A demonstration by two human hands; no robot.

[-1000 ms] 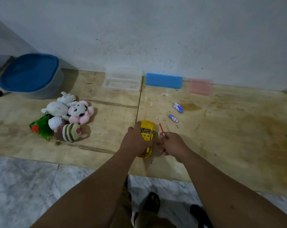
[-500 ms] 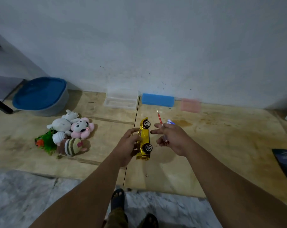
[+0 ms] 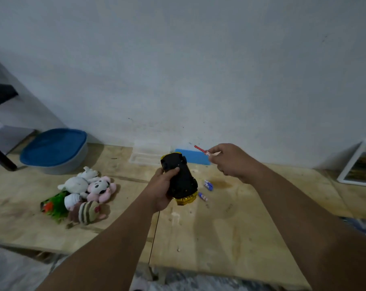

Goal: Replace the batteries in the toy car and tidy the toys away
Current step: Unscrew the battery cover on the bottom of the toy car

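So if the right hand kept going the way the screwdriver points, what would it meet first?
The right hand aims the screwdriver up and left, away from the person. Past its tip only the wall shows; the car in the left hand sits lower, off that line. Depth is unclear, so this is tentative.

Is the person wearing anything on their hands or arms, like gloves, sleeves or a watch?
No. The left hand and the right hand are both bare, without gloves. Both forearms are uncovered as far as the picture shows, with no sleeve edge in view. No watch, ring or bracelet can be seen on either.
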